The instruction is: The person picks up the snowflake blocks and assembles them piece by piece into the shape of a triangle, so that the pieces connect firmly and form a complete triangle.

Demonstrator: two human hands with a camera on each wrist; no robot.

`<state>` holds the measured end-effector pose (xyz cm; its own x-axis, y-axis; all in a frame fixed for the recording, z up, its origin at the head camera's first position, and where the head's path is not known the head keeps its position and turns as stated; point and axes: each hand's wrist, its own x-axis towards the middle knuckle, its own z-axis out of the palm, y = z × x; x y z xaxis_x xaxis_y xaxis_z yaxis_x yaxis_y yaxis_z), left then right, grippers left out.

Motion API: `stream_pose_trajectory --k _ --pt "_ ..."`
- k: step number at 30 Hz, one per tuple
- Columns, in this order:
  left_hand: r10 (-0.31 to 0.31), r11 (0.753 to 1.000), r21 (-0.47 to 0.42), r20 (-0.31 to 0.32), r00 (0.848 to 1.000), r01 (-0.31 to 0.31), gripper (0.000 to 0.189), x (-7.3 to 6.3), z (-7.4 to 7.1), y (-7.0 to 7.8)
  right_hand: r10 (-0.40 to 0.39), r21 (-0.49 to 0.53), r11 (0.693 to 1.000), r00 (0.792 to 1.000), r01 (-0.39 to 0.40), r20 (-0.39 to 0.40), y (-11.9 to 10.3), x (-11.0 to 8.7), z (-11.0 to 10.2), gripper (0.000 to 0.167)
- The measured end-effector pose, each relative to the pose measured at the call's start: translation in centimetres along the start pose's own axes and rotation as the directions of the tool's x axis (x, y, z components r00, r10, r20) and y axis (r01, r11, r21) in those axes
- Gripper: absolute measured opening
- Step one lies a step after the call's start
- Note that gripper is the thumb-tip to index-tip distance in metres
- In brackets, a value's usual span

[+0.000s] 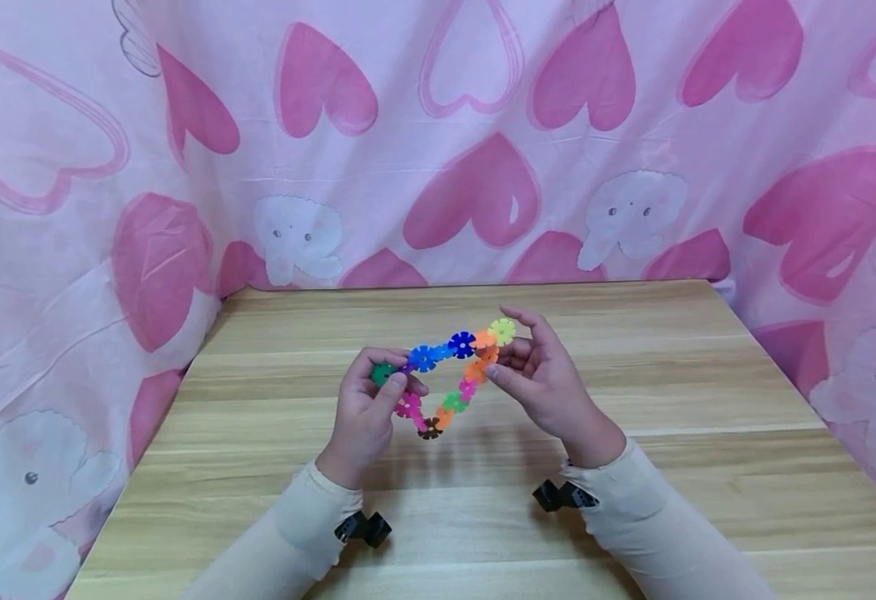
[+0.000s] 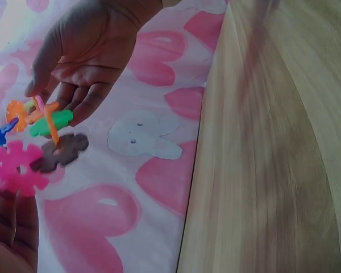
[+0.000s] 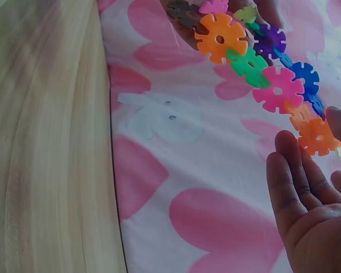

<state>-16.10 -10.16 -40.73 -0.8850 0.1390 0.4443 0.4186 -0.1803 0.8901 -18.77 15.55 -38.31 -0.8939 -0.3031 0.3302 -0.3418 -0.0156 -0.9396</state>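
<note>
A closed loop of interlocking plastic snowflake discs in many colours hangs above the table between both hands. My left hand pinches its left end at a dark green disc, thumb in front. At the other end my right hand holds the loop by the orange discs, its thumb against them. The index finger reaches up beside a yellow-green disc. A brown disc forms the lowest point, near a pink disc. Part of the left end is hidden behind the left fingers.
Beneath the hands lies a wood-grain table. Pink cloth printed with hearts and white animals hangs behind it and on both sides. Black wrist cameras are strapped at the light sleeves.
</note>
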Motion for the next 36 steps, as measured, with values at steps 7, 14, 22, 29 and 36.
stream_pose_trajectory --k 7,14,22,29,36 --pt "0.01 0.999 0.036 0.05 0.999 -0.011 0.031 0.0 -0.4 -0.1 -0.039 -0.062 0.997 0.999 0.039 -0.011 -0.3 -0.1 -0.3 0.078" --pt "-0.026 0.982 0.188 0.066 0.998 0.013 0.034 0.0 -0.5 0.2 -0.033 -0.082 0.996 0.999 0.032 -0.013 -0.4 -0.1 -0.5 0.076" --pt "-0.032 0.952 0.307 0.105 0.994 -0.001 0.033 0.3 -0.7 0.2 -0.013 -0.116 0.993 0.999 0.008 -0.039 -0.5 -0.2 -0.9 0.069" --pt "-0.12 0.936 0.345 0.144 0.982 0.064 0.031 0.4 -1.0 0.4 -0.005 -0.129 0.992 0.998 -0.003 -0.06 -0.2 -0.2 -1.1 0.063" --pt "-0.174 0.937 0.332 0.169 0.97 0.11 0.032 0.5 -0.9 0.5 -0.016 -0.172 0.985 0.996 0.001 -0.09 -0.2 -0.1 -1.2 0.056"
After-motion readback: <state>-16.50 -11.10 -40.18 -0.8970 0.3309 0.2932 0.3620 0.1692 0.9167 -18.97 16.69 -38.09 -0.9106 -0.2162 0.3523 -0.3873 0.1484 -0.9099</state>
